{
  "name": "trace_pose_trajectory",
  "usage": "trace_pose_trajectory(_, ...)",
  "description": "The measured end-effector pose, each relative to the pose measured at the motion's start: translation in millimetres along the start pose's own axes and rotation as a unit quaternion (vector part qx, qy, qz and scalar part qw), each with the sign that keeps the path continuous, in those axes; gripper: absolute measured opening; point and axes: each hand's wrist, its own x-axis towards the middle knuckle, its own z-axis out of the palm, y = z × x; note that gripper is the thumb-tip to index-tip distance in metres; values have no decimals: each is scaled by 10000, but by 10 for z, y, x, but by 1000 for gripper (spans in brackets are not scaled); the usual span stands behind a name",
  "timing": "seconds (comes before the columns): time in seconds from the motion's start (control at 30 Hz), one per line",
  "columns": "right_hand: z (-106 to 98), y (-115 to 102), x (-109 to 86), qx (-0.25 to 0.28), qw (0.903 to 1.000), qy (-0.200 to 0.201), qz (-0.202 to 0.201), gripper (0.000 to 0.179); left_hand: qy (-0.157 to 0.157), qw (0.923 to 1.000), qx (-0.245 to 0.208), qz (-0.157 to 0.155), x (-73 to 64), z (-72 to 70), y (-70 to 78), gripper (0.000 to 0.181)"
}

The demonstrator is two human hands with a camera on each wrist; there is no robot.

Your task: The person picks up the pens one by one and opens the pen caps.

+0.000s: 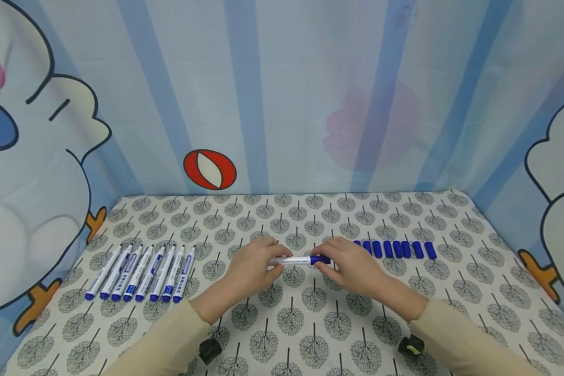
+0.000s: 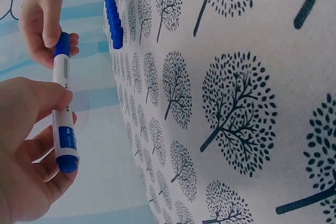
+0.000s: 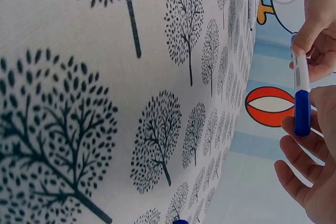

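A white whiteboard marker point(image 1: 295, 260) lies level between both hands, close over the tablecloth. My left hand point(image 1: 255, 265) pinches its white barrel between thumb and fingers; the blue end plug point(image 2: 66, 163) pokes out past the palm in the left wrist view. At the other end, my right hand point(image 1: 354, 266) grips the blue cap point(image 3: 302, 113) with thumb and fingertips. The cap sits against the barrel, so the tip is hidden. In the right wrist view, the remaining right fingers spread loosely below the cap.
Several uncapped markers point(image 1: 154, 274) lie side by side on the left, dark tips pointing away. Several loose blue caps point(image 1: 388, 249) form a row at the right, partly behind the right hand. A tree-print cloth point(image 1: 314, 334) covers the table; a striped cartoon curtain point(image 1: 291, 104) hangs behind.
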Motion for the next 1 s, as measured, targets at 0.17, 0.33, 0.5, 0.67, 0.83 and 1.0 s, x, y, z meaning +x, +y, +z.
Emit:
trace_pose_trajectory(0.17,35,-8,20,-79,9999,59,-38,22,-51,9999,48,-91,-2,8,-2,22)
trace_pose_trajectory(0.33,46,-14,30,-142,9997,154,-130,21,-227,9994,-19,-253,-6,18,-10,19)
trace_pose_trajectory(0.5,48,-21,34,-157,9996,100,-200,17,-277,9994,-6,-204,-18,10,-19,18)
trace_pose_trajectory(0.67,41,-19,23,-183,9990,-27,-403,14,-99,9998,120,118,-49,-17,-9,18)
trace_pose_trajectory(0.83,8,-19,-2,-67,9985,-119,-526,15,278,9985,101,467,-101,14,-13,16)
trace_pose_trajectory(1.0,-120,162,-123,137,9993,-339,-83,8,819,9953,202,482,-209,-47,-167,20)
